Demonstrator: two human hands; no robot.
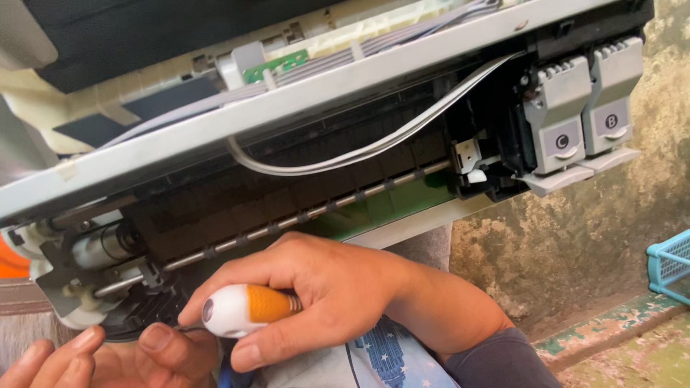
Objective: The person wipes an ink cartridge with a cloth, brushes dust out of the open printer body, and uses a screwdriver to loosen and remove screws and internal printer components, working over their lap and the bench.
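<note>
Right hand: the right hand (327, 298) is curled closed around a screwdriver (248, 310), thumb along the underside, fingers wrapped over the top.
Screwdriver: only the handle shows, white at the rounded butt and orange nearer the palm; the shaft and tip are hidden inside the fist.
Long axis: the handle lies almost level across the view, tilted slightly, with the butt pointing away from the palm toward the left hand; which way the hidden tip points cannot be told.
Left hand: the left hand (108, 359) sits just past the butt of the handle, fingers loosely bent, thumb close to the white end; I cannot tell whether it holds anything or touches the handle.
Printer: an opened printer (302, 108) lies tilted just above the grip, its long grey frame running up and away from the knuckles.
Roller shaft: a thin metal shaft (302, 214) crosses just above the right knuckles, parallel to the frame.
Ribbon cable: a flat pale cable (374, 147) sags in a curve well above the fist.
Cartridge holders: two grey cartridge clamps (582, 108) stand at the far end of the frame, well away from the grip, beyond the forearm.
Basket: a blue mesh basket (672, 266) sits far off past the elbow by a rough wall (575, 244).
</note>
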